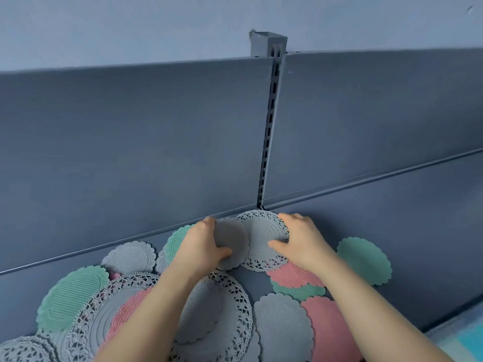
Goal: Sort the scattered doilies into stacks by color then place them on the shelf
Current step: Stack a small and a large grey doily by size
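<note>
Doilies in white, green and pink lie scattered on a grey-blue shelf (pixel 392 226). My left hand (pixel 201 244) grips a small plain white doily (pixel 231 239), thumb on its lower edge. My right hand (pixel 300 241) holds a larger lace-edged white doily (pixel 261 231) at the shelf's back, fingers over its right rim and thumb on its face. The two doilies overlap. Pink doilies (pixel 295 276) and a green doily (pixel 298 292) lie under my right wrist. A single green doily (pixel 364 261) lies to the right.
The shelf's upright back panel (pixel 130 139) rises just behind the doilies, split by a slotted post (pixel 269 131). More green (pixel 70 296), white lace (pixel 217 317) and pink (pixel 329 330) doilies cover the near left and middle. The shelf's front edge runs at lower right.
</note>
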